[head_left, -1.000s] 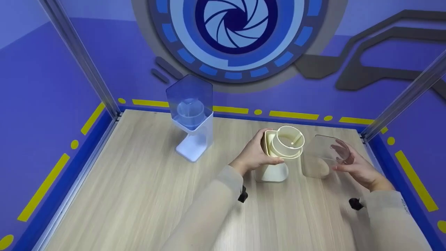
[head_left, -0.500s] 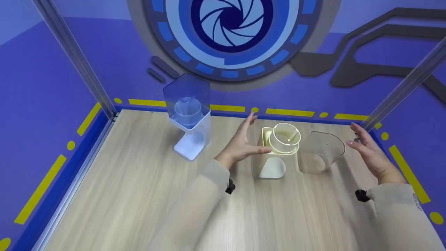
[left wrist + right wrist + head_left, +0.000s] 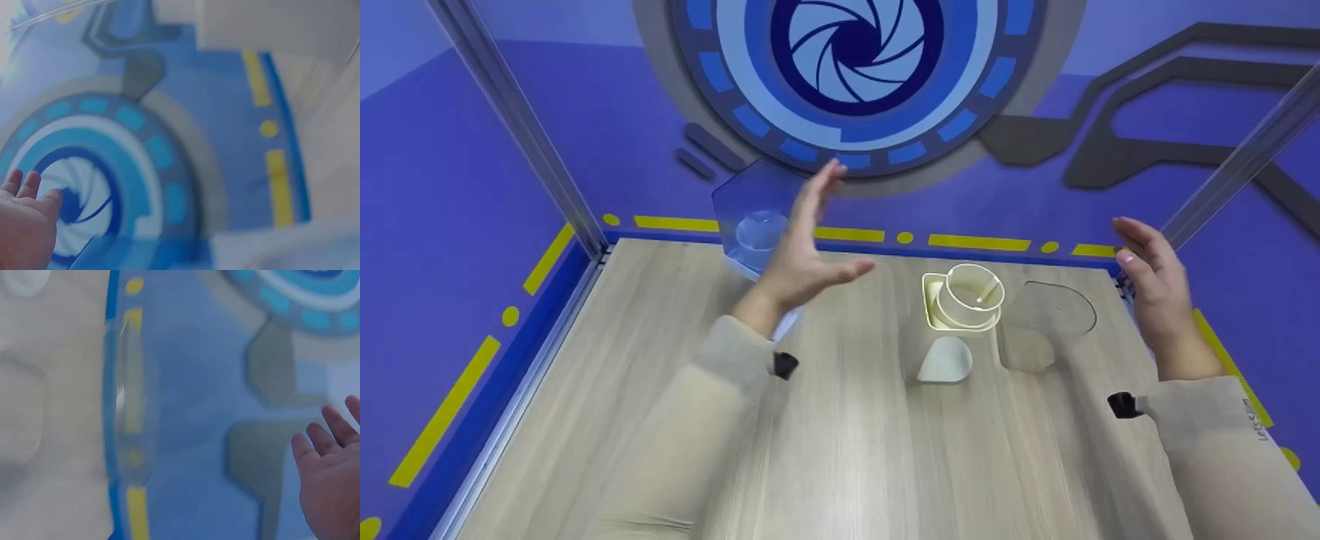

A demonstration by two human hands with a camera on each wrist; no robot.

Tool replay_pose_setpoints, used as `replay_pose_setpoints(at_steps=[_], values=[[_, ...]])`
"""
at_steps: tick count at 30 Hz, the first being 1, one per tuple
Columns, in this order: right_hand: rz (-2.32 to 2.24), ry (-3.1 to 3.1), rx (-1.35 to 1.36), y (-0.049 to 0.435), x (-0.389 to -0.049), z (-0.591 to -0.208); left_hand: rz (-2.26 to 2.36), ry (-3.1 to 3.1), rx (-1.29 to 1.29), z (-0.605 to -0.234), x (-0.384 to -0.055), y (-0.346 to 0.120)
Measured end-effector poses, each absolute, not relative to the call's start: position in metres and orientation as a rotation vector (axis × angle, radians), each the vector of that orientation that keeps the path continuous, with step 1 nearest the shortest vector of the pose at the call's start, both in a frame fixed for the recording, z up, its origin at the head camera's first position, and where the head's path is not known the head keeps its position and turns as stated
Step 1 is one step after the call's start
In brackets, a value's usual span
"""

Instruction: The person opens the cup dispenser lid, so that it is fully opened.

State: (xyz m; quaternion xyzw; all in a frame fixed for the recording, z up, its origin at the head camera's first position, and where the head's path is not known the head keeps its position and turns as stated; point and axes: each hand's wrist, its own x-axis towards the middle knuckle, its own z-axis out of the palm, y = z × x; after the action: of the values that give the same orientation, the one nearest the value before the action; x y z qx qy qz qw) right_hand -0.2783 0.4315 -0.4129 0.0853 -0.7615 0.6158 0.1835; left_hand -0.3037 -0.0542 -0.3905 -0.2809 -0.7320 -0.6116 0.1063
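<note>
My left hand [image 3: 799, 262], fingers spread and holding nothing, is raised in front of a white stand with a translucent blue hopper [image 3: 746, 191], partly covering it in the head view. My right hand [image 3: 1166, 300] is lifted at the far right, also holding nothing. A cream stand with a round cup [image 3: 971, 300] in its top stands right of centre, its pale foot [image 3: 949, 361] below. Just right of that sits a clear smoky container [image 3: 1046, 330], nearest my right hand; its blurred rim [image 3: 132, 405] shows in the right wrist view.
All of this is on a pale wood-grain table [image 3: 847, 450]. A blue printed wall [image 3: 1005, 202] closes the back, with metal posts [image 3: 521, 135] at the corners and side panels left and right.
My right hand has let go of the clear container and risen away from it. My left hand has released the cream stand and moved up and left toward the blue-topped stand.
</note>
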Motion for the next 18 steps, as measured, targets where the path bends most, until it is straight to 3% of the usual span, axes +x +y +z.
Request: replay_pose_setpoints(at_steps=[9, 18], values=[[2.078, -1.729, 0.478, 0.348, -0.286, -0.394, -1.564, -2.045, -0.646, -0.363, -0.286, -0.136], [2.177, -1.621, 0.545, 0.277, -0.291, -0.393, -1.532, -2.075, -0.504, -0.372, -0.283, -0.189]])
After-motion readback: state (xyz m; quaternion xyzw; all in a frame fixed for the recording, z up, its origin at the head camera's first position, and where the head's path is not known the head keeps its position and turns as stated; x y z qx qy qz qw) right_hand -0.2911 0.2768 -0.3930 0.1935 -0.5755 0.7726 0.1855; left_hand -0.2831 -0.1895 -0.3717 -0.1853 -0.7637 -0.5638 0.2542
